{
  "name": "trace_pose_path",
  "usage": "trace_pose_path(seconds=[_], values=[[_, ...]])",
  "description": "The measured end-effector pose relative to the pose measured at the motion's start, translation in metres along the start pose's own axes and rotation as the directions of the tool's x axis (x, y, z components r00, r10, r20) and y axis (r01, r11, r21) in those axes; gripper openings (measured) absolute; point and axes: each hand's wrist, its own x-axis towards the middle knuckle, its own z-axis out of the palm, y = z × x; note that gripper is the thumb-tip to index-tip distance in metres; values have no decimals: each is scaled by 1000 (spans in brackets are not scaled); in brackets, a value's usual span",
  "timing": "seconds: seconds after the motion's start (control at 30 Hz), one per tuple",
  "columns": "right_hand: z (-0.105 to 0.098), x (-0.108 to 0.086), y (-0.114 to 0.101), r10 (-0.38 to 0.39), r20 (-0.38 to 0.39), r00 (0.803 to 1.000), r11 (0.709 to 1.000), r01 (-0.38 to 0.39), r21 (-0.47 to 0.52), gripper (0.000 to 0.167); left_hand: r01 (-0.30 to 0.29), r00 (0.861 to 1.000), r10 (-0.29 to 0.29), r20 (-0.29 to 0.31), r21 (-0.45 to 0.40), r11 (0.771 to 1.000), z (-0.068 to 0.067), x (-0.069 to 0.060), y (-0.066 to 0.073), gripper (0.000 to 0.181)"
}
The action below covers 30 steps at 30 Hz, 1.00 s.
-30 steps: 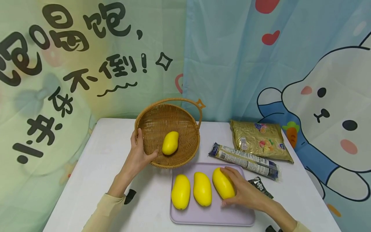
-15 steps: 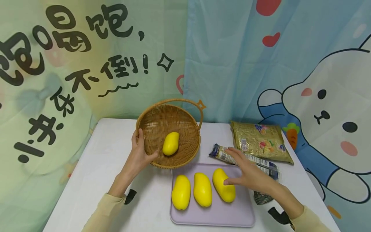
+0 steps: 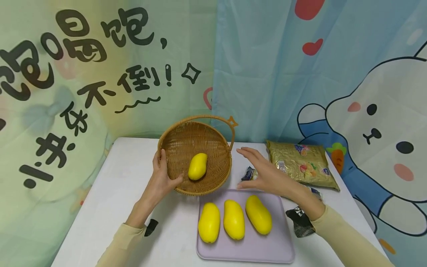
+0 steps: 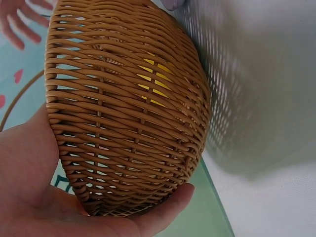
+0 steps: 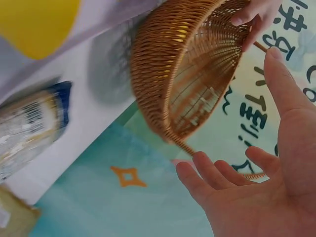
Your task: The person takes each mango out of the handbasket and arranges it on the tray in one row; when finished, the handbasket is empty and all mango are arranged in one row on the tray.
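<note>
A brown wicker basket (image 3: pixel 176 148) with a hooped handle is tipped toward the head camera, and one yellow mango (image 3: pixel 198 167) lies inside. My left hand (image 3: pixel 162 174) grips the basket's left side, thumb in front; the left wrist view shows the woven outside (image 4: pixel 123 108) against that palm. To the right of the basket, my right hand (image 3: pixel 263 172) is held in the air with fingers spread, holding nothing. In the right wrist view its fingers (image 5: pixel 217 175) are close to the handle; whether they touch it I cannot tell. Three mangoes (image 3: pixel 234 219) lie on a lilac tray (image 3: pixel 247 252).
A gold packet (image 3: pixel 301 163) with fruit pictures lies at the back right. A long blue-ended packet (image 5: pixel 34 123) lies in front of it, partly covered by the right arm in the head view. A small black packet (image 3: pixel 300 222) sits right of the tray. Printed curtains (image 3: pixel 247 66) hang behind.
My right hand has let go of the rightmost mango on the tray, lifted, and moved up and left toward the basket's right side. My left hand and the basket stay nearly in place.
</note>
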Motion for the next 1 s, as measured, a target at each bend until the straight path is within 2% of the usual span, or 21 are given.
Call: trace_pose_path(seconds=[0.17,0.53,0.73,1.0], values=[[6,28,-15,-39,34,999,999,39,-16,103,19,1000,-19,12,-10,1000,0,-1,0,112],[20,80,-35,-77,127,989,997,77,5,104,14,1000,-14,5,1,1000,-1,0,1,111],[27,102,-44,-35,190,981,999,42,-30,103,-6,1000,6,-6,1,1000,-1,0,2,112],[42,132,-43,85,311,947,993,-57,-99,107,-22,1000,23,-16,21,1000,1,-2,1,110]])
